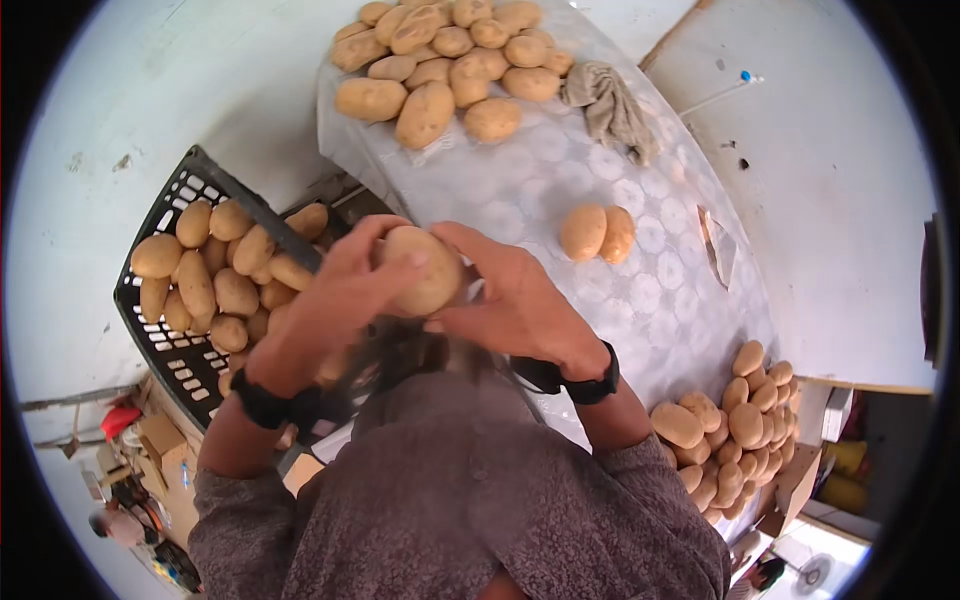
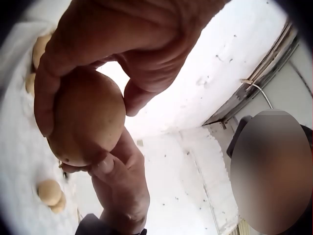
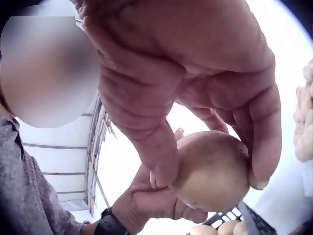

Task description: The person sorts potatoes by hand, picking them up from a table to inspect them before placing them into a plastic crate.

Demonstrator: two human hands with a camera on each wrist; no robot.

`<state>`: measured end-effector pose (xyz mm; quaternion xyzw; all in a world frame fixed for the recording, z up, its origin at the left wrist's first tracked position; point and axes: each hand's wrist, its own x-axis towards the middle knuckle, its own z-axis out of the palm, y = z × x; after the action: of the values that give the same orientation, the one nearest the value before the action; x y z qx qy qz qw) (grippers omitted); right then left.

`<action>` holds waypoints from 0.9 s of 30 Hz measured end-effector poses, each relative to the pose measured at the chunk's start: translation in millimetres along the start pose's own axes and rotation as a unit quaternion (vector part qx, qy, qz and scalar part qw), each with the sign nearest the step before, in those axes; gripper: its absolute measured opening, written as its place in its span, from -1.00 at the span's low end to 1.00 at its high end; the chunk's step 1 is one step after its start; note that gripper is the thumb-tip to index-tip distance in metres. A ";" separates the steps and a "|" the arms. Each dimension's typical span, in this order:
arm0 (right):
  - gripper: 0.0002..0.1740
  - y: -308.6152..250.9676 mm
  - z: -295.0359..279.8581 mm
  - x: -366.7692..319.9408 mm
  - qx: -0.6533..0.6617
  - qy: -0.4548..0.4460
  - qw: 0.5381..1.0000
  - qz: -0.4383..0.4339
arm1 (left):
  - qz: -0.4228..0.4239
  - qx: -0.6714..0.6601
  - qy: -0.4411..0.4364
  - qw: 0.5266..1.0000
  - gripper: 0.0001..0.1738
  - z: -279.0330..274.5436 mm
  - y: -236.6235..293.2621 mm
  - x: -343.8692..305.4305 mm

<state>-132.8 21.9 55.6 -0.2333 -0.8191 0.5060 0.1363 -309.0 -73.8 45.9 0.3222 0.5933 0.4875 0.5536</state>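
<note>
A single large potato (image 1: 428, 275), pale and smooth-skinned, is held between both hands in front of the chest. My left hand (image 1: 335, 300) grips it from the left, the thumb lying across its upper face. From the other side, my right hand (image 1: 520, 300) curls fingers and thumb round its edge. The left wrist view shows the potato (image 2: 90, 117) spanned by the left fingers, with the right thumb pressing its lower end. In the right wrist view, right thumb and fingertips pinch opposite sides of the potato (image 3: 212, 169).
At the left, a black plastic crate (image 1: 183, 372) holds many potatoes. Two potatoes (image 1: 597, 234) lie together on the patterned table cover (image 1: 660, 290). A potato pile (image 1: 455, 60) and a crumpled cloth (image 1: 612, 110) occupy the far end; another pile (image 1: 735, 435) sits near right.
</note>
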 end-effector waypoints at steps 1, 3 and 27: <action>-0.15 8.6 -4.2 -8.5 -0.001 0.009 1.000 0.002 | -0.011 0.009 -0.014 1.000 -0.44 13.3 -2.8 7.8; -0.29 37.6 -7.2 -26.5 0.046 0.066 0.996 0.048 | -0.031 -0.010 -0.058 0.998 -0.42 34.5 -24.4 31.6; -0.22 213.9 -49.6 -128.7 0.139 0.310 0.893 0.294 | 0.037 0.061 -0.145 0.987 -0.30 197.3 -165.0 140.6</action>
<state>52.2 73.9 -111.3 -0.5874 -0.5504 0.5334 0.2597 -116.7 47.3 -139.2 0.4447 0.5231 0.4183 0.5947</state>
